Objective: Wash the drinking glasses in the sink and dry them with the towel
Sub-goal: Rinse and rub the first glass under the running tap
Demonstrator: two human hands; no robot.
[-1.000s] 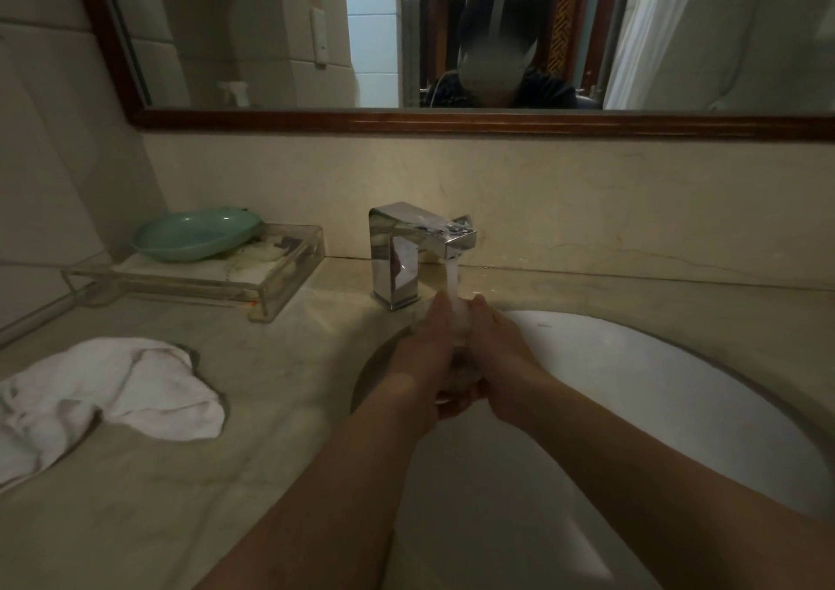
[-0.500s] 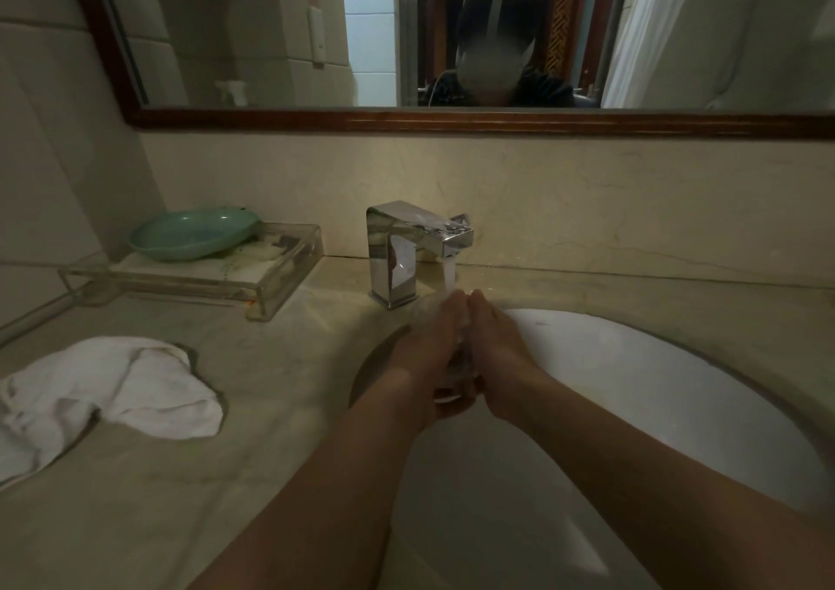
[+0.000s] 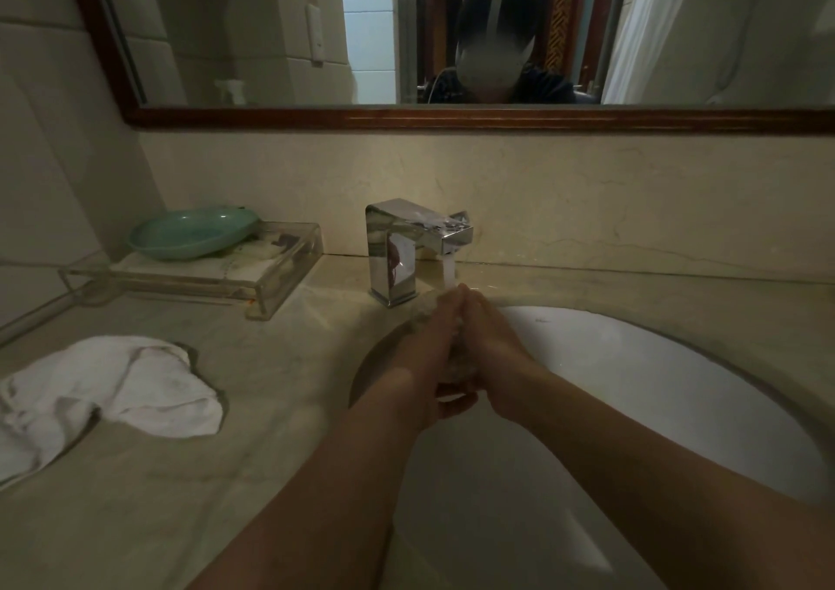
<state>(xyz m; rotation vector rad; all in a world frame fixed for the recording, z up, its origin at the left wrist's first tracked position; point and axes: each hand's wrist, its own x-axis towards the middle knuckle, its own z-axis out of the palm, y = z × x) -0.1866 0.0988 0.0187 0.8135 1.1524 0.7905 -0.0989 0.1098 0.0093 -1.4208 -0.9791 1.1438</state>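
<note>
glass (image 3: 457, 363) — mostly hidden between left hand (image 3: 420, 359) and right hand (image 3: 494, 354), towel (image 3: 113, 390) cut by left edge, sink (image 3: 677, 386) cropped at bottom

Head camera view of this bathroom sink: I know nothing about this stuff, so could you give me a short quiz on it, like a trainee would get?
1. True or false: water is running from the faucet.
2. Where does the white towel lie? A. over the faucet; B. on the counter, left of the sink; C. on the floor.
3. Fill the gap: the left hand and right hand both grip a ____ under the stream.
Key: 1 true; 2 B; 3 drinking glass.
</note>
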